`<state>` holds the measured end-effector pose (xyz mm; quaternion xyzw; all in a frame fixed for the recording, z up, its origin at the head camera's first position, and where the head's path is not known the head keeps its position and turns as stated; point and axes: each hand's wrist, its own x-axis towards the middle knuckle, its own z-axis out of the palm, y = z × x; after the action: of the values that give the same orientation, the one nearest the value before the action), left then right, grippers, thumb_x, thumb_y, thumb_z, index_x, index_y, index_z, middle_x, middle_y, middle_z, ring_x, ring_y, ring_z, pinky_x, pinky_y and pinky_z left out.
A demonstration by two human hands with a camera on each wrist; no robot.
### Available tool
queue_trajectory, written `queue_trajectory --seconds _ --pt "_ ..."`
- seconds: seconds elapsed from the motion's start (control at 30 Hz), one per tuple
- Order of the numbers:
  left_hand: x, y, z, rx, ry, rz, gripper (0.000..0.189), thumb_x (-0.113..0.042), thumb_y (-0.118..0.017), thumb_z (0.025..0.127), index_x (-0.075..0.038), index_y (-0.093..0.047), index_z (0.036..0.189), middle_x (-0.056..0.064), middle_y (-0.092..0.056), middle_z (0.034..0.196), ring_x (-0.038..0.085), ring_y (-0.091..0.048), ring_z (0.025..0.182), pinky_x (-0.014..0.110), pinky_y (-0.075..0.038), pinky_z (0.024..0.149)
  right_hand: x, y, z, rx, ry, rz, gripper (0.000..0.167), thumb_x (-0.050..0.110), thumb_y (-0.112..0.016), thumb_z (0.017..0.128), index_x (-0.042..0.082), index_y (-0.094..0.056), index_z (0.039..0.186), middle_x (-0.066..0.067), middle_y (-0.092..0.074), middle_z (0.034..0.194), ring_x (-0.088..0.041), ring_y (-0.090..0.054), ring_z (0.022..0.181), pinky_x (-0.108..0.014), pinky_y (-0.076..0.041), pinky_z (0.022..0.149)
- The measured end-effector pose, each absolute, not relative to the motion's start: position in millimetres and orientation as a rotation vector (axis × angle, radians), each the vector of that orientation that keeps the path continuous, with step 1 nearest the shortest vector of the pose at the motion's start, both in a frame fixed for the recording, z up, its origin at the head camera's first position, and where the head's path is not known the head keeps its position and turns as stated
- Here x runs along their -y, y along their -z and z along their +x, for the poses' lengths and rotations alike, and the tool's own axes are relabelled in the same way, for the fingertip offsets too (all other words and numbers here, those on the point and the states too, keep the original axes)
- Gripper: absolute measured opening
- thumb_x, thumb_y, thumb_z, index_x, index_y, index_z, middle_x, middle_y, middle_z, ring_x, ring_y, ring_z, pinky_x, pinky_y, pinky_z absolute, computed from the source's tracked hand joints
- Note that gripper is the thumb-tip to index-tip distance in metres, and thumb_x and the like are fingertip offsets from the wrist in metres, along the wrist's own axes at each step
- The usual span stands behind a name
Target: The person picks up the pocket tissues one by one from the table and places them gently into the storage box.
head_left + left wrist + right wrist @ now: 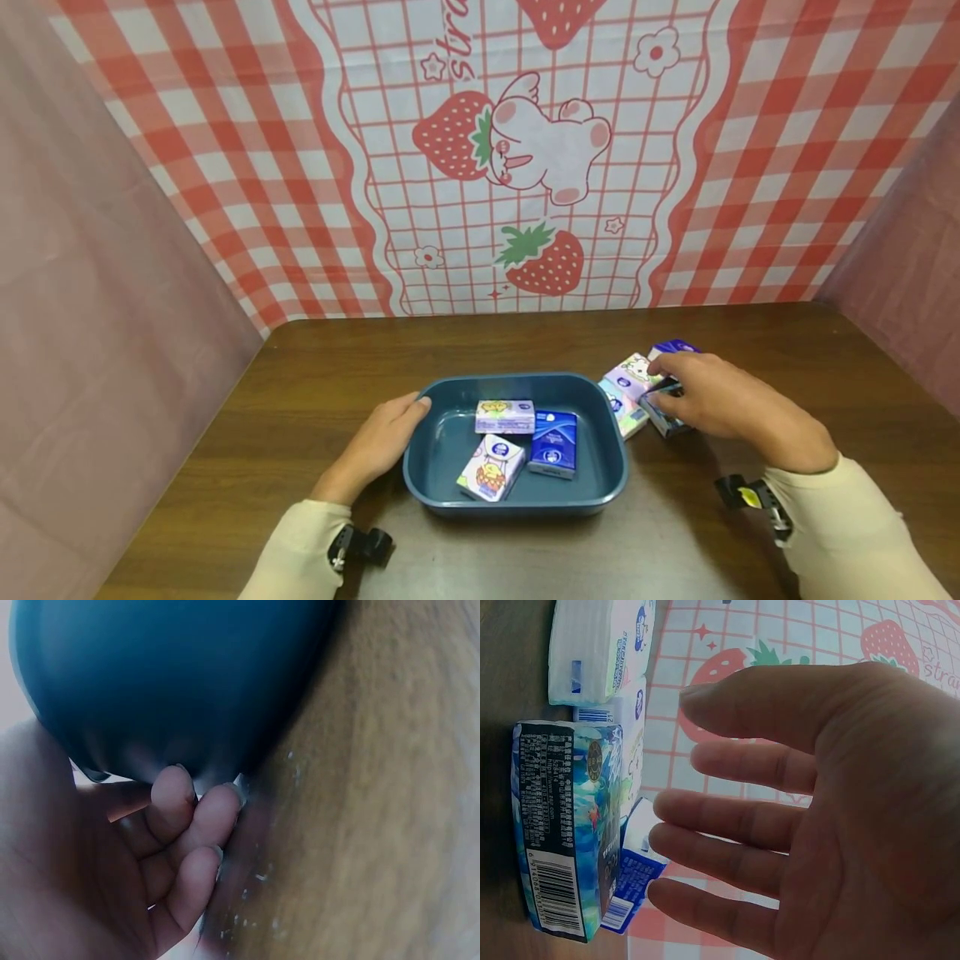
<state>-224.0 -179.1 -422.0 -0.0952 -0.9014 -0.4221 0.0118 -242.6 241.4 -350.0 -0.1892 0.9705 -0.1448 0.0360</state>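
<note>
A dark blue plastic bin (600,487) holds three small tissue packs: a pale purple one (505,417), a white one with a yellow cartoon figure (491,468) and a deep blue one (553,444). At the bin's left end, my left hand (381,442) grips it, thumb at the rim, curled fingertips (217,806) against the outer wall. Over a cluster of tissue packs right of the bin hovers my right hand (712,396), fingers spread and holding nothing. Below it lie a black and blue pack (559,832), pastel packs (630,375) and a blue pack (634,877).
The bin and packs stand on a brown wooden table (330,358). Behind rises a red and white strawberry-print cloth (465,225). Pink cloth (112,292) hangs at the left side and more (915,250) at the right. The loose packs lie close to the bin's right end.
</note>
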Motion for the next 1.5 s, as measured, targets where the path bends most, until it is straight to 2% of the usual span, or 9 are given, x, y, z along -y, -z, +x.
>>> queue_trajectory --seconds 0.17,0.3,0.67,0.97,1.17,1.5 --pt "178.9 422.6 -224.1 2.810 1.324 -0.294 0.037 -0.030 -0.045 0.107 -0.008 -0.068 0.125 0.006 -0.069 0.115 0.023 -0.061 0.109 0.050 -0.043 0.102 -244.7 351.4 -243.3 -2.935 0.428 -0.570 0.051 0.026 -0.079 0.085 0.001 -0.063 0.126 -0.022 -0.065 0.118 -0.040 -0.061 0.101 -0.065 -0.048 0.088" --pt "178.6 422.7 -224.5 2.805 1.310 -0.302 0.037 -0.028 -0.045 0.106 -0.007 -0.067 0.127 0.007 -0.069 0.118 0.024 -0.060 0.114 0.050 -0.043 0.103 -245.3 353.6 -244.0 -2.896 0.416 -0.571 0.051 0.022 -0.080 0.084 0.000 -0.063 0.126 -0.021 -0.065 0.118 -0.044 -0.060 0.107 -0.065 -0.047 0.090" --pt "177.5 423.0 -225.9 2.807 1.287 -0.298 0.034 -0.030 -0.046 0.106 -0.010 -0.070 0.119 0.004 -0.069 0.112 0.022 -0.061 0.107 0.048 -0.045 0.099 -246.2 356.2 -240.5 -2.884 0.361 -0.468 0.058 0.025 -0.084 0.080 0.004 -0.062 0.130 -0.022 -0.063 0.122 -0.049 -0.058 0.110 -0.067 -0.047 0.087" --pt "178.8 423.3 -225.8 2.810 1.303 -0.285 0.033 -0.030 -0.046 0.106 -0.011 -0.070 0.119 0.004 -0.069 0.111 0.022 -0.061 0.106 0.048 -0.045 0.099 -247.3 353.7 -240.6 -2.875 0.241 -0.384 0.064 0.035 -0.086 0.076 0.010 -0.062 0.130 -0.020 -0.064 0.113 -0.042 -0.059 0.098 -0.070 -0.046 0.080" --pt "179.4 423.6 -225.2 2.813 1.318 -0.277 0.035 -0.030 -0.046 0.106 -0.010 -0.069 0.123 0.005 -0.069 0.114 0.022 -0.061 0.108 0.049 -0.044 0.101 -246.0 355.1 -240.3 -2.881 0.197 -0.365 0.069 0.037 -0.087 0.074 0.010 -0.061 0.133 -0.024 -0.062 0.122 -0.050 -0.055 0.110 -0.074 -0.041 0.084" --pt "179.3 424.2 -225.1 2.810 1.316 -0.286 0.038 -0.031 -0.046 0.106 -0.007 -0.067 0.127 0.007 -0.068 0.119 0.024 -0.060 0.114 0.050 -0.042 0.103 -243.5 357.3 -241.6 -2.893 0.155 -0.356 0.068 0.036 -0.087 0.074 0.010 -0.063 0.131 -0.023 -0.062 0.120 -0.049 -0.055 0.111 -0.075 -0.041 0.082"
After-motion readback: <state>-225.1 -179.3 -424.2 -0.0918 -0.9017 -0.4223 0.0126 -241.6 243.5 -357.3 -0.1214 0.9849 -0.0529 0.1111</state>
